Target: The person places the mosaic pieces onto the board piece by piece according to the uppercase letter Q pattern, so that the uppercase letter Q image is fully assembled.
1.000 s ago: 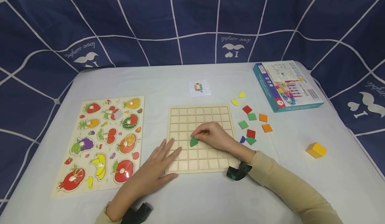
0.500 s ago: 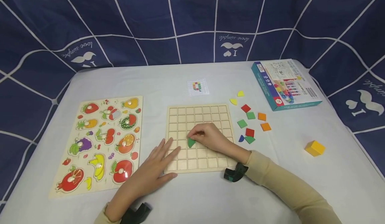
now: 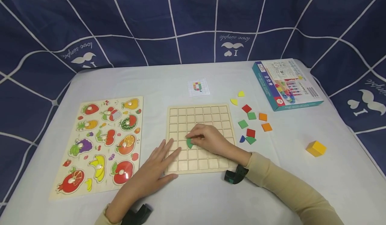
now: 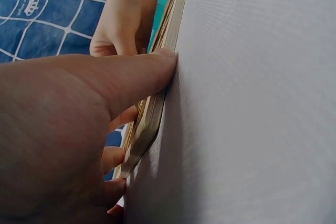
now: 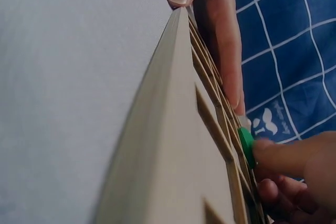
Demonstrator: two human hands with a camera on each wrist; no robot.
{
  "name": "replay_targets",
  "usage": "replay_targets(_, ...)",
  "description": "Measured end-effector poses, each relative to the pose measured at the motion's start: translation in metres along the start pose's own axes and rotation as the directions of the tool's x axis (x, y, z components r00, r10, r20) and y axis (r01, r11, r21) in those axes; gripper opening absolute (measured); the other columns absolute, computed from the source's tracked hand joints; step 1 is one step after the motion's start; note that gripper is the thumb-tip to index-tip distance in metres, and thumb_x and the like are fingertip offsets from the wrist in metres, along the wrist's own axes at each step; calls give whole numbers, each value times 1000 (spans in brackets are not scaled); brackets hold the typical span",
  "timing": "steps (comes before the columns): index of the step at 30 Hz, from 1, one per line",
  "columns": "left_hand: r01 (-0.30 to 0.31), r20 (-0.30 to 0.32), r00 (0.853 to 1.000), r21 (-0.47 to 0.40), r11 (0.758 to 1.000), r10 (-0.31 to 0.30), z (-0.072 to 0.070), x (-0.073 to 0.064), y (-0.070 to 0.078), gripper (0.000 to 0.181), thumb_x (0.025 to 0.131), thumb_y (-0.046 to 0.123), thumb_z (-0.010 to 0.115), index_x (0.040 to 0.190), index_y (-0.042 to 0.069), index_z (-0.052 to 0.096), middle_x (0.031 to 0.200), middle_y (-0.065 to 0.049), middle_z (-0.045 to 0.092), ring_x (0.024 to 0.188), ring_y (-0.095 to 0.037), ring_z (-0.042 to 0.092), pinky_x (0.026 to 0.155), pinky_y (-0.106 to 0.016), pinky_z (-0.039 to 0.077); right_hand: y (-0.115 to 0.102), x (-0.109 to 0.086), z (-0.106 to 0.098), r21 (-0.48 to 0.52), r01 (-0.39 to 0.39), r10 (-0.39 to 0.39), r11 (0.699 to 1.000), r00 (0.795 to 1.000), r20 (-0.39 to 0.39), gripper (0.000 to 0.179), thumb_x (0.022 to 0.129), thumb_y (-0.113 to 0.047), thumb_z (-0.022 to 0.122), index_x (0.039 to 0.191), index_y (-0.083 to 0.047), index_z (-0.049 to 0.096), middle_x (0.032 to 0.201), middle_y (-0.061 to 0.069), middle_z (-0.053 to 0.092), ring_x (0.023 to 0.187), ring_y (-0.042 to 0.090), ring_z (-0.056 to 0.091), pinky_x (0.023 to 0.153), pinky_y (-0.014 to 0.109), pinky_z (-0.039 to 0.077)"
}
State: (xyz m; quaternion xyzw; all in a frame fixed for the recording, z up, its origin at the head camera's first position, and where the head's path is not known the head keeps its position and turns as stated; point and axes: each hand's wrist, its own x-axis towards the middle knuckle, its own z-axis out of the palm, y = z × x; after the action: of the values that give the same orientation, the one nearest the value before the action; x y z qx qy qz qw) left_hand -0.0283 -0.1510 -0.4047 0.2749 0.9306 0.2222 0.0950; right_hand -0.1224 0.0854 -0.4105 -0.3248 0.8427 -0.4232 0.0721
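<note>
A wooden grid board (image 3: 193, 165) lies at the middle of the table. My right hand (image 3: 208, 139) is over its left-centre cells and pinches a green quarter-round piece (image 3: 189, 144) between thumb and fingers. In the right wrist view the green piece (image 5: 247, 147) stands tilted against the grid's ridges. My left hand (image 3: 153, 171) rests with spread, straight fingers on the board's lower left corner. Its thumb (image 4: 157, 66) lies along the front edge in the left wrist view. Behind the board lies a small pattern card (image 3: 198, 87) printed with coloured squares.
Right of the board lie loose pieces: red squares (image 3: 250, 133), green squares (image 3: 243, 124), orange squares (image 3: 266, 127), yellow quarter-rounds (image 3: 234, 101), a green piece (image 3: 250, 140) and a blue one (image 3: 242, 139). A yellow block (image 3: 316, 149), a box (image 3: 287, 84) and a fruit puzzle (image 3: 99, 144) stand farther out.
My right hand has shifted slightly left with the green piece, whose angle has turned a little. The head view has shifted slightly. My left hand stays on the board's corner.
</note>
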Motion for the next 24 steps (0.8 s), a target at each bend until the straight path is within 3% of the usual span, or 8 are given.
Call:
replay_targets(7,3,-2,1000,-8,1000,-3,-1,-1,1,75,87,41,64,149,21,27,156,-3,4,140,-25,0,107,-48,17,-4,-3,3,-93,21,-19,995,1000,15,26,78,-21,78,101,-12,73,94,-9,60,81,4,54,69,22,47)
replay_targets(17,12,2,1000,-11,1000,-12,-1,1,2,75,86,41,64,149,22,28,156,-3,4,140,-25,-1,106,-51,20,-1,-6,-3,-8,-2,2,1000,999,34,24,79,-15,76,103,-10,73,95,-9,62,87,5,56,74,22,48)
replay_targets(24,14,1,1000,-17,1000,-14,-2,0,3,75,86,40,65,149,22,28,156,-4,5,140,-26,0,105,-52,21,-4,-7,0,-79,21,-19,997,1000,24,36,72,-22,82,104,-8,72,95,-6,62,87,6,56,74,23,47)
